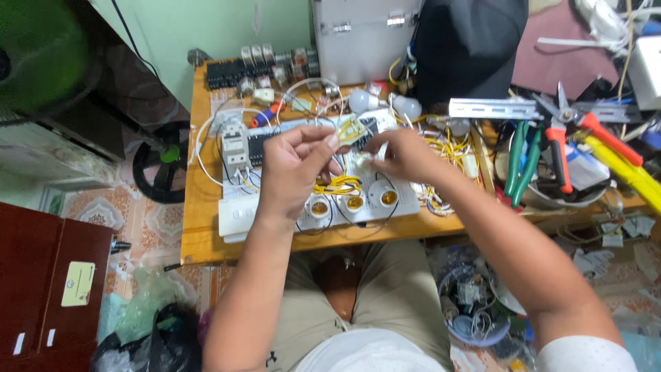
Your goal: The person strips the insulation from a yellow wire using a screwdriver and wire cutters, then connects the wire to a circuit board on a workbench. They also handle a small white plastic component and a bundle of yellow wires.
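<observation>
Over the counter (200,234), the left hand (292,162) pinches a small yellowish part (351,131) at its edge; the right hand (403,155) pinches a tiny pale piece (363,160) just beside it. Both look light, rigid and easily dropped, best held by the edges.

Counting now: three lamp sockets (354,202) sitting on the white board (237,217), two bulbs (384,103) lying behind, two hands (296,162) working (relay blocks (275,58) at back, maybe six, blurry).
</observation>
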